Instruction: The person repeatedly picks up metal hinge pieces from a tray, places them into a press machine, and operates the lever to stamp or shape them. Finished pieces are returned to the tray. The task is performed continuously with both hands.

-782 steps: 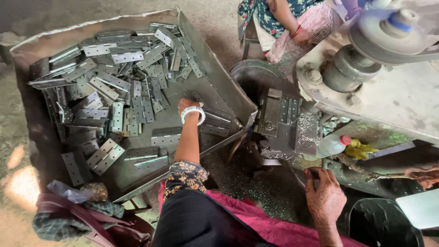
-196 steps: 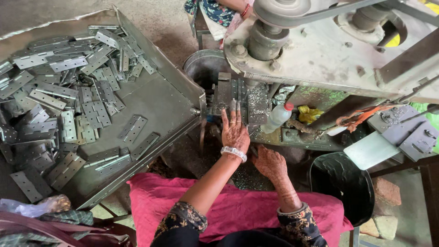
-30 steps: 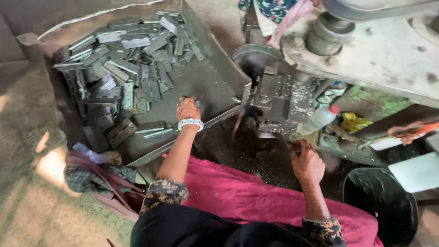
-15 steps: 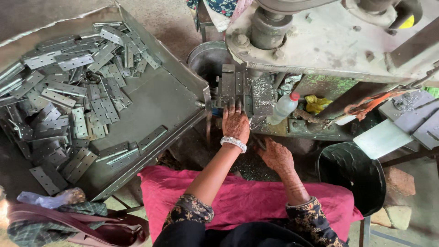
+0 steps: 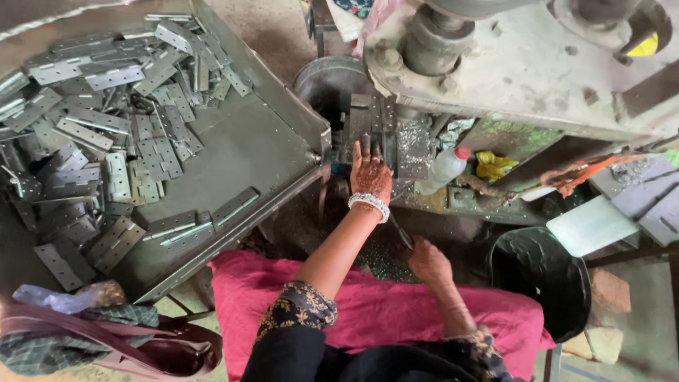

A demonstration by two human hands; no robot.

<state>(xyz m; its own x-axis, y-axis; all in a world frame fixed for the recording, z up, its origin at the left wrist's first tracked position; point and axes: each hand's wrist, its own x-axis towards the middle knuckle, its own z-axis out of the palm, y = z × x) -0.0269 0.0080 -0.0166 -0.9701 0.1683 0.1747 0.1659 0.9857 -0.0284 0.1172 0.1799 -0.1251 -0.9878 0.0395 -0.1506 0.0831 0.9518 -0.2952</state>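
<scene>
My left hand (image 5: 369, 173), with a white bead bracelet, reaches forward onto the dark die block (image 5: 378, 124) of a metal press. Its fingers lie stretched along the block's grooves. Whether a hinge plate sits under the fingertips is hidden. My right hand (image 5: 428, 262) is low, just above my pink-covered lap (image 5: 368, 311), closed around a thin dark rod (image 5: 398, 230) that slants up toward the press. At left, a big grey sheet-metal tray (image 5: 240, 152) holds several flat grey hinge plates (image 5: 106, 141).
The press body (image 5: 523, 64) fills the upper right. A plastic bottle with a red cap (image 5: 445, 168) leans beside the die. A black bucket (image 5: 541, 272) stands at right, a bag and cloth (image 5: 85, 332) at lower left. Metal shavings cover the floor.
One second ago my left hand was at the tray's near edge; it has since moved right to the press die. My right hand stayed low beside my lap.
</scene>
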